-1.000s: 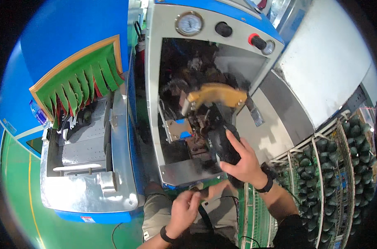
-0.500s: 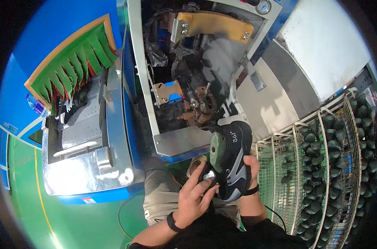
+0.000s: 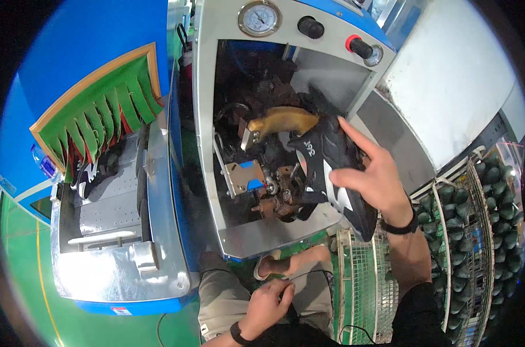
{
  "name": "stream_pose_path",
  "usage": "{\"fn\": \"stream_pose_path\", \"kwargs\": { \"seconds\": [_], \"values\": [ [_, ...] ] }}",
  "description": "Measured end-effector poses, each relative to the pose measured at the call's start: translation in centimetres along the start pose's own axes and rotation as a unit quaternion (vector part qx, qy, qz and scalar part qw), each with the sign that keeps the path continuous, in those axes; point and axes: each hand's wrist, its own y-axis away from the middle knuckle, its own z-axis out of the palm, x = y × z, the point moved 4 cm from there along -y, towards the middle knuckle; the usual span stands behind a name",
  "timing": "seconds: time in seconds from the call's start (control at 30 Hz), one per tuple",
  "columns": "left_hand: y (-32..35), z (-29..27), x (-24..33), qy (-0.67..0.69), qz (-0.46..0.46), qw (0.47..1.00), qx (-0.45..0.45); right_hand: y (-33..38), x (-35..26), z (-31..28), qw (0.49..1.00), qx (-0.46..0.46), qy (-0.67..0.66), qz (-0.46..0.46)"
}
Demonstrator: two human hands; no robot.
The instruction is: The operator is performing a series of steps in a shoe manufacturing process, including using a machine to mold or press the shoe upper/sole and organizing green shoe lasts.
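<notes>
My right hand (image 3: 381,179) grips a black shoe (image 3: 326,144) with white and grey patches, thumb on the near side. The shoe is tilted in front of the machine's opening and hides part of it. Low in the view, over my lap, is my left hand (image 3: 268,306), its fingers curled together. Whether anything is inside them is hidden. Behind the shoe, the machine (image 3: 274,237) holds a brown metal clamp assembly (image 3: 279,194) and a curved yellow pad (image 3: 285,120).
A conveyor unit (image 3: 118,272) with a green strip curtain (image 3: 100,115) stands left, with another shoe (image 3: 86,179) inside. At right is a wire rack (image 3: 355,277) with many dark green shoe lasts (image 3: 459,231). A pressure gauge (image 3: 259,18) and knobs (image 3: 311,27) line the machine's top.
My right hand has lifted the shoe up and forward to the machine opening. My left hand has left the shoe and dropped over my lap. The view has shifted, showing more of the machine's top.
</notes>
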Motion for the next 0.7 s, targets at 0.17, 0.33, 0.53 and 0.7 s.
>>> {"fn": "stream_pose_path", "kwargs": {
  "seconds": [0.17, 0.33, 0.53, 0.7],
  "values": [
    [-0.2, 1.3, -1.4, -0.017, 0.004, 0.996, -0.091, -5.5, 0.3, 0.9, 0.969, -0.085, 0.231, -0.039],
    [-0.2, 0.4, -2.3, -0.018, -0.003, 0.996, -0.088, -7.7, 1.6, 5.1, 0.926, -0.023, 0.359, -0.113],
    [0.1, 0.4, -3.9, -0.069, 0.035, 0.993, -0.086, -6.2, 2.5, 5.5, 0.960, 0.059, 0.260, -0.088],
    [0.4, -0.1, -2.6, -0.058, 0.055, 0.994, -0.070, -5.2, 1.1, 6.1, 0.973, 0.080, 0.214, -0.035]
  ]
}}
